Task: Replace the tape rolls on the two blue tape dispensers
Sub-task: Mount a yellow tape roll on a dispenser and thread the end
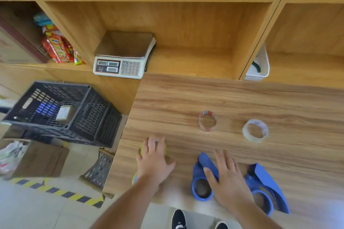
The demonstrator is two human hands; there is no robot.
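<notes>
Two blue tape dispensers lie at the wooden table's near edge, the left dispenser [200, 173] and the right dispenser [268, 180]. My right hand [227, 178] lies spread over the left one, thumb against its blue body. My left hand [154, 161] rests flat, fingers apart, on a yellow tape roll [141, 150] that shows only at its edges. A second yellowish roll [134, 178] peeks out under my left wrist. Farther back lie a nearly used clear roll with red print [207, 121] and a thin clear roll [255, 130].
A weighing scale [121, 61] sits in the shelf niche behind the table [242, 98]. A dark plastic crate [74, 117] stands left of the table above a cardboard box [37, 158]. A white bin [260, 69] sits at the right divider. My shoes [178, 219] show below the table edge.
</notes>
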